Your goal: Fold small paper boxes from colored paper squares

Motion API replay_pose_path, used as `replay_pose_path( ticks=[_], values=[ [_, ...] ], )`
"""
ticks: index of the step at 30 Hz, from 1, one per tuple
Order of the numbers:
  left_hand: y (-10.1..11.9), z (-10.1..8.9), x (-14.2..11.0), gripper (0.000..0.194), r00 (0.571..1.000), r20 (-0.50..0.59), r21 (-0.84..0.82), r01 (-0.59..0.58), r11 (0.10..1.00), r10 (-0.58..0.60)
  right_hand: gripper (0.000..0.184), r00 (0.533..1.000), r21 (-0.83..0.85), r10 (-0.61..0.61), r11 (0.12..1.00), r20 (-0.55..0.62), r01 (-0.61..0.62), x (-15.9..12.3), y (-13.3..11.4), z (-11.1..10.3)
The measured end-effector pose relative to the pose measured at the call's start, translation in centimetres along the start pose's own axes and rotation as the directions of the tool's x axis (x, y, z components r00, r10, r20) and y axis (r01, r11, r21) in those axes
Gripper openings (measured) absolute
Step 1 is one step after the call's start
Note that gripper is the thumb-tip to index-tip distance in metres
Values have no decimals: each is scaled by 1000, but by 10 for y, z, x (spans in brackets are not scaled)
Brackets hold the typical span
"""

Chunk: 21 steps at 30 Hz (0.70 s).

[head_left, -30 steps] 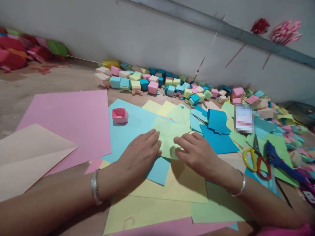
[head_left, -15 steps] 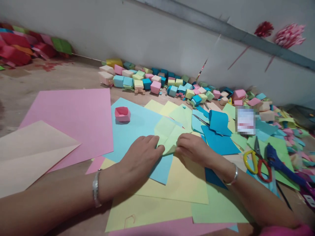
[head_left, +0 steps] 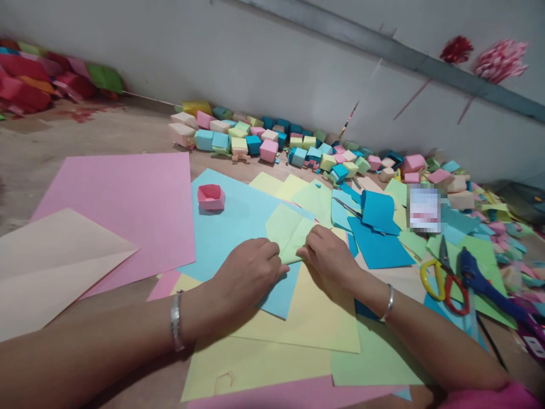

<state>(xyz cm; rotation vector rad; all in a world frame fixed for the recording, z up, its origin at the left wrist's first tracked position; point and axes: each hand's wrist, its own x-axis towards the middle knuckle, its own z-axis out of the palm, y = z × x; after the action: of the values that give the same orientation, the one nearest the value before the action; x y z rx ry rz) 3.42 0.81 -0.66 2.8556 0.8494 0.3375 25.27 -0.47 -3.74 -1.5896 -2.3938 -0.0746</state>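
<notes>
A creased sheet of pale green paper (head_left: 286,227) lies between my hands on a light blue sheet (head_left: 230,238). My left hand (head_left: 251,270) is closed at its lower left edge, fingers curled and thumb along the near fold. At the lower right corner my right hand (head_left: 328,253) pinches the same paper between thumb and fingers. Parts of the near edge are hidden beneath the fingers. Beyond my left hand, a small open pink paper box (head_left: 211,197) sits on the light blue sheet.
Folded paper blocks (head_left: 268,149) line the wall. Scissors with yellow and red handles (head_left: 445,284) and a blue glue gun (head_left: 485,284) lie at right. Dark blue paper (head_left: 383,244) holds another pair of scissors. Pink paper (head_left: 128,199) and a cream sheet (head_left: 55,261) lie left.
My left hand has slid slightly right and nearer along the paper's near edge. My right hand has shifted slightly left and up. The near edge now looks more folded.
</notes>
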Motion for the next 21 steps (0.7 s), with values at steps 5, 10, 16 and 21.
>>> replay_pose_path(
  ticks=[5,10,16,21],
  values=[
    [-5,4,7,33,999,-17,8,49,999,-49,29,998,-40,49,998,38,-48,1,-5,-3],
    [-4,-1,6,22,999,-9,-19,37,999,-37,28,997,-61,58,997,60,-54,2,-5,-3],
    [-4,-2,5,23,999,30,-33,18,999,-17,27,998,-36,9,999,67,-6,3,-6,-8],
    [-4,-2,10,26,998,56,-22,3,1000,-2,27,996,-60,26,998,89,-20,6,-7,-11]
  ],
)
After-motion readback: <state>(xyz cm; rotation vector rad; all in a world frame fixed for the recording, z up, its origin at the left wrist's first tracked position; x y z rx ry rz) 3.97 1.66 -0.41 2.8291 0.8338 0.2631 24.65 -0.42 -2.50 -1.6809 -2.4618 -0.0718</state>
